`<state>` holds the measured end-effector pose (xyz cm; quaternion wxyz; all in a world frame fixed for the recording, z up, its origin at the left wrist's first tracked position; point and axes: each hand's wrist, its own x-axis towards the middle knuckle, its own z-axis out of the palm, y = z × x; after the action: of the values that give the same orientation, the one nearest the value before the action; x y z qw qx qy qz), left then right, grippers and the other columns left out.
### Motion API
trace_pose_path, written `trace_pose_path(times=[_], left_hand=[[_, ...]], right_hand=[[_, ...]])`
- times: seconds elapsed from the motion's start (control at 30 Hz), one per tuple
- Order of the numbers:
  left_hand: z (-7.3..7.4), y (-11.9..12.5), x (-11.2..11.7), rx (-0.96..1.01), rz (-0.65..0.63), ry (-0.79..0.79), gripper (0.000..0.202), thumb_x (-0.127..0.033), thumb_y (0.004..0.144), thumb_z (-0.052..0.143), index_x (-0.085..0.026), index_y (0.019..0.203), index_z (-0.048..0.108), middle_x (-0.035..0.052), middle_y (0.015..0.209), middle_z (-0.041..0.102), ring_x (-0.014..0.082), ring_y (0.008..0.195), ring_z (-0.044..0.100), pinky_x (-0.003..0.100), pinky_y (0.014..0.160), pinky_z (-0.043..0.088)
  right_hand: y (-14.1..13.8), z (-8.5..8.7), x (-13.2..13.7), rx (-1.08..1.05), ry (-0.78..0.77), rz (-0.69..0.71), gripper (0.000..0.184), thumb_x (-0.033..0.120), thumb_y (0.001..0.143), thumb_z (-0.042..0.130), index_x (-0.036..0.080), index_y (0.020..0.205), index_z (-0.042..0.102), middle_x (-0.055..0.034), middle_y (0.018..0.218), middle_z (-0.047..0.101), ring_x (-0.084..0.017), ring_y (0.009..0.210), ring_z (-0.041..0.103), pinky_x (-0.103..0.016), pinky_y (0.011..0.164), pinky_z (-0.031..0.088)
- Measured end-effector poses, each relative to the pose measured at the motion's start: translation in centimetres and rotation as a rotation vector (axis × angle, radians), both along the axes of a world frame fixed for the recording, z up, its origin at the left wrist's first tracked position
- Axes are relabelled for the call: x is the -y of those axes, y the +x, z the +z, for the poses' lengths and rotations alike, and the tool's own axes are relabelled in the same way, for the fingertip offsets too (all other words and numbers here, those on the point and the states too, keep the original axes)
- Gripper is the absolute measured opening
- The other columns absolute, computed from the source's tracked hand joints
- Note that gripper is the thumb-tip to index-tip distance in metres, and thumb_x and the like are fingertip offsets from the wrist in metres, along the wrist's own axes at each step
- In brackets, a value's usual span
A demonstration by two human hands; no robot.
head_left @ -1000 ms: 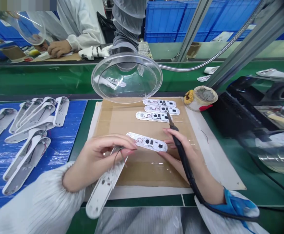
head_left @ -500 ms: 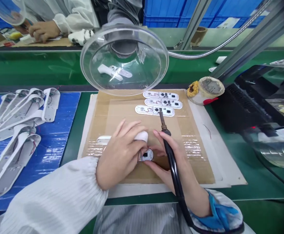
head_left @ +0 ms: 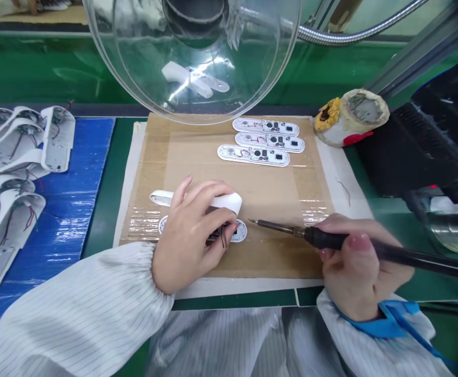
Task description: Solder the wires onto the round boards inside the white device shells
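My left hand [head_left: 192,233] presses down on a white plastic housing [head_left: 229,200] and a small white circuit board [head_left: 240,232] on the brown cardboard mat [head_left: 272,199]. Its fingers pinch thin red and black wires at the board. My right hand [head_left: 355,262] grips a black soldering iron [head_left: 331,240] like a pen. The iron's tip points left and sits just right of the board. Three more white circuit boards [head_left: 266,141] lie in a row at the far side of the mat.
A clear round fume hood [head_left: 192,57] on a flexible hose hangs over the mat's far edge. A solder tip cleaner [head_left: 350,123] stands at the right, with a black machine [head_left: 421,141] behind it. Several white housings [head_left: 20,157] lie on a blue sheet at left.
My left hand laid the housing and board flat on the mat and now holds them down. My right hand swung the soldering iron from upright to level, tip toward the board. The view moved closer.
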<state>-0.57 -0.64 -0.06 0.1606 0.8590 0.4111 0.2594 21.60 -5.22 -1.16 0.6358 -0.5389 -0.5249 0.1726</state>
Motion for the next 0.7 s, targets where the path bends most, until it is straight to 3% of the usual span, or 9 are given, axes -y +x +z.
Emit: trace_pose_path(times=[0.1, 0.3, 0.7], left_hand=[[0.05, 0.09, 0.01, -0.01, 0.011, -0.002, 0.013, -0.018, 0.091, 0.056, -0.021, 0.084, 0.066, 0.0059, 0.124, 0.064, 0.0214, 0.122, 0.056, 0.051, 0.116, 0.023], [0.02, 0.22, -0.07, -0.021, 0.012, 0.003, 0.012, -0.017, 0.09, 0.057, -0.02, 0.083, 0.067, 0.0068, 0.124, 0.064, 0.0212, 0.121, 0.057, 0.05, 0.115, 0.025], [-0.14, 0.25, 0.16, -0.051, 0.031, 0.053, 0.012, -0.019, 0.091, 0.057, -0.019, 0.082, 0.066, 0.0074, 0.123, 0.065, 0.0223, 0.118, 0.059, 0.052, 0.115, 0.025]], right_hand=[[-0.27, -0.38, -0.05, 0.06, 0.014, 0.067, 0.019, 0.028, 0.092, 0.059, 0.023, 0.08, 0.073, 0.0008, 0.069, 0.065, -0.01, 0.042, 0.048, -0.027, 0.031, 0.031], [-0.05, -0.25, 0.01, 0.122, -0.035, 0.157, 0.016, 0.023, 0.091, 0.058, 0.023, 0.084, 0.073, 0.0031, 0.067, 0.063, -0.011, 0.051, 0.056, -0.029, 0.044, 0.044], [0.14, -0.27, 0.12, 0.134, -0.005, 0.16, 0.015, 0.024, 0.089, 0.06, 0.022, 0.082, 0.073, 0.0009, 0.069, 0.066, -0.011, 0.048, 0.054, -0.029, 0.04, 0.041]])
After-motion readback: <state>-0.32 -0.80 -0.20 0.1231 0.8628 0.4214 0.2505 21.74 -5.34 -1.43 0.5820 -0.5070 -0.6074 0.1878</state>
